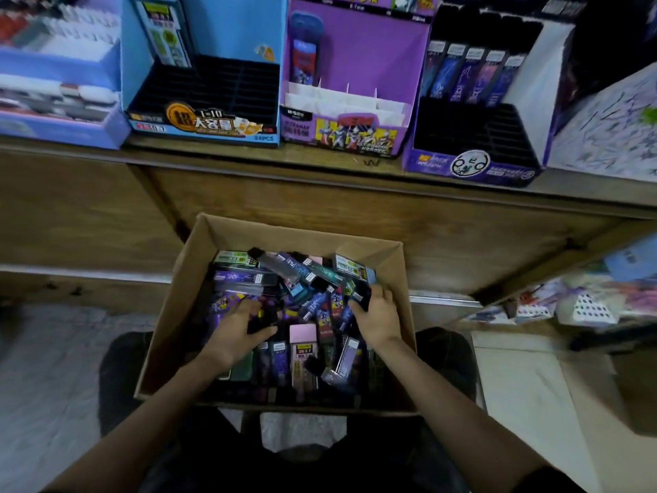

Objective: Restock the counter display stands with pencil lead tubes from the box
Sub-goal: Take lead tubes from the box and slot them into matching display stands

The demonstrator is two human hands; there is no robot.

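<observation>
Digging through a brown cardboard box (pixel 177 300) on the lap, the person has both hands down among a loose heap of small flat pencil lead tubes (pixel 302 275) in purple, black, green and pink.

The left hand (pixel 238 327) lies fingers-down on the pile with its thumb tucked under. I cannot tell whether it has hold of anything. The right hand (pixel 375 316) has its fingers curled around what looks like a short dark tube (pixel 362 297) near the box's right wall.

By my reckoning the job is barely begun:
- **Blue card stand** (pixel 231 26): its black slotted tray shows only one pack (pixel 167 33), at the back left.
- **Purple card stand** (pixel 373 55): a single tube (pixel 304 51) stands behind the white dividers.
- **Dark violet stand** (pixel 473 167): one back row of five tubes (pixel 473 72), with bare slots in front of it.

The box is nearly full, so most of the filling is left to do.

As for room, the box walls rise around both wrists, so a lift has to go straight up first. The wooden counter (pixel 320 163) juts out above the far rim of the box, and its lip must be cleared on the way. The three stands sit side by side with open fronts, so they are easily reached from above. A pale patterned carton (pixel 604 129) crowds the violet stand's right side.
</observation>
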